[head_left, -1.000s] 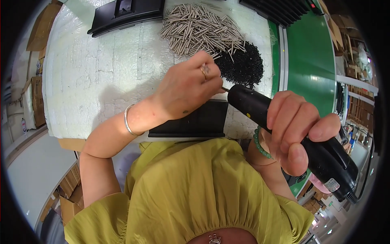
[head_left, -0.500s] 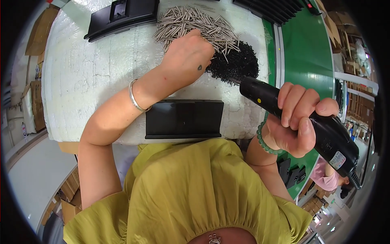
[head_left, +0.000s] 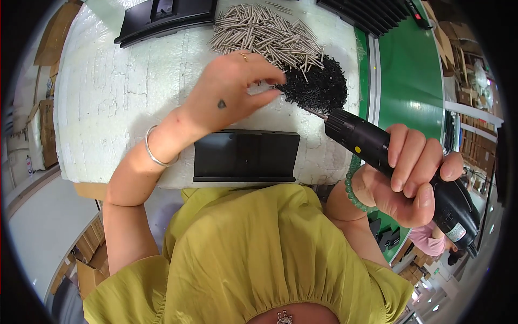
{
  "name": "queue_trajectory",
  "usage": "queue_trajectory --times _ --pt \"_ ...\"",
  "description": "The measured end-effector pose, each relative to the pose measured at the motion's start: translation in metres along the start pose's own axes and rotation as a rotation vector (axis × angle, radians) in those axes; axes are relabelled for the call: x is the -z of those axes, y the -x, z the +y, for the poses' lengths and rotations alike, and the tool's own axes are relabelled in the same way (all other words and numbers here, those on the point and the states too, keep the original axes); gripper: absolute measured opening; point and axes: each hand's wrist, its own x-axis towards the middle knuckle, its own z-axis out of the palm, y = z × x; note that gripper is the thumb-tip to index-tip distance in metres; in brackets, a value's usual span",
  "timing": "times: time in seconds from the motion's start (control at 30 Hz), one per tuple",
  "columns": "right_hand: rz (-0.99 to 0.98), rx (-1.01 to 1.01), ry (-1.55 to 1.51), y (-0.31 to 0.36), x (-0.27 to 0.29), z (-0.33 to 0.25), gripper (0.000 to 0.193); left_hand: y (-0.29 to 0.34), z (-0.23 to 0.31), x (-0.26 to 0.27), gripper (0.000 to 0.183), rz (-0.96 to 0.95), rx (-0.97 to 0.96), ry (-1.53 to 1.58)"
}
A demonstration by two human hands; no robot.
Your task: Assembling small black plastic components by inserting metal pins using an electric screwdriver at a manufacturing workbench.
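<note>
My left hand (head_left: pixel 224 89) hovers at the left edge of a pile of small black screws (head_left: pixel 324 81). Its thumb and forefinger are nearly together, with a small black screw between the tips, partly lost against the pile. My right hand (head_left: pixel 413 173) is wrapped round a black electric screwdriver (head_left: pixel 359 135), whose thin metal bit (head_left: pixel 315 112) points left, just below the screws. Close to my body lies a flat black rectangular panel (head_left: pixel 245 156) with a raised lip along its near edge; neither hand touches it.
Silvery metal pins (head_left: pixel 264 35) are heaped behind the screws. A black part with a cutout (head_left: pixel 164 21) lies far left on the foam-wrapped surface (head_left: pixel 118 81). Ribbed black parts (head_left: pixel 372 13) sit far right, beside a green table (head_left: pixel 404 81). A person in pink (head_left: pixel 429 240) is at right.
My left hand has drawn back left from the pins and screws, its fingers uncurling into a pinch. The screwdriver has shifted slightly right and down, and its bit now shows.
</note>
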Motion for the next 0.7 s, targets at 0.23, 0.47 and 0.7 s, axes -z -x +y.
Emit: queue_trajectory --times 0.23,0.47,0.7 --pt "0.021 0.010 -0.009 -0.001 -0.006 -0.002 0.028 -0.001 0.011 -0.007 0.018 0.006 -0.391 -0.062" --pt "-0.089 -0.003 0.061 -0.003 -0.008 -0.007 0.027 0.008 0.020 -0.010 0.016 0.010 -0.348 -0.064" --pt "-0.183 0.011 0.014 0.000 -0.008 -0.001 0.027 0.023 0.018 -0.011 0.021 -0.046 -0.242 -0.040"
